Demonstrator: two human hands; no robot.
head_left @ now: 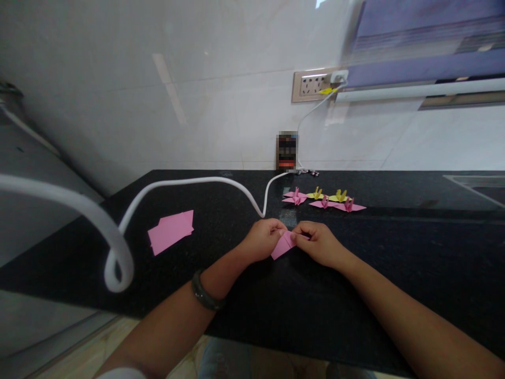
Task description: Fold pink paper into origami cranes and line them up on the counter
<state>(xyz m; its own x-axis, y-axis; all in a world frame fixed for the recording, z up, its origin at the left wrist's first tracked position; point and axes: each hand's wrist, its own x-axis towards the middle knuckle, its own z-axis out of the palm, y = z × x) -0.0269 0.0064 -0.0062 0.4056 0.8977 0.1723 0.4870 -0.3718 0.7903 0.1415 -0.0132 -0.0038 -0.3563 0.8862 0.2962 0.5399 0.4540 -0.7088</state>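
Observation:
A partly folded sheet of pink origami paper (pixel 281 248) is held between both hands above the black countertop (pixel 236 300). My left hand (pixel 263 239) pinches its upper left side, fingers closed. My right hand (pixel 319 243) grips the upper right part, thumb pressed on the paper beside a crease. Fingers cover much of the top edge. Just beyond the hands stand several folded paper cranes: pink ones such as this pink crane (pixel 349 206), and yellow ones such as this yellow crane (pixel 340 195). A dark bangle (pixel 204 292) circles my left wrist.
Pink paper sheets (pixel 171 231) lie stacked at the left. A thick white cable (pixel 181 181) loops across the left side. Against the tiled wall (pixel 221 105) leans a phone (pixel 287 151) with a blurred screen, below a wall socket (pixel 313 85). A sink edge (pixel 473 189) shows at the far right.

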